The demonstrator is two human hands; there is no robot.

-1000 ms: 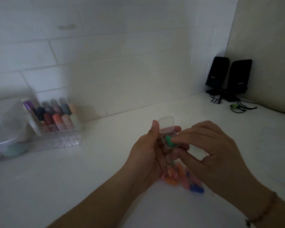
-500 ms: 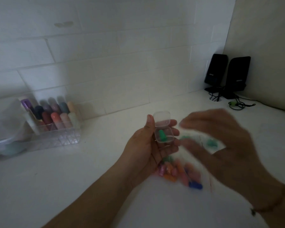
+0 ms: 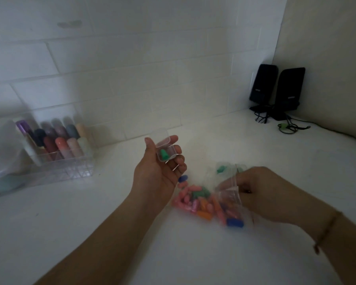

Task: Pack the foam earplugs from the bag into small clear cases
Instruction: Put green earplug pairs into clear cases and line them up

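At the centre of the frame, the left hand (image 3: 158,171) cradles a small clear case (image 3: 165,150), fingers curled round it, lid tipped open, one green earplug (image 3: 164,154) inside. Lower right of it, the right hand (image 3: 263,194) pinches the mouth of the clear bag (image 3: 228,194), which lies on the white counter (image 3: 90,223) with pink, orange, green and blue earplugs (image 3: 201,204) bunched inside. At the left edge stands a clear organizer (image 3: 56,149) of coloured tubes; at the upper right, two black speakers (image 3: 277,89) sit in the corner.
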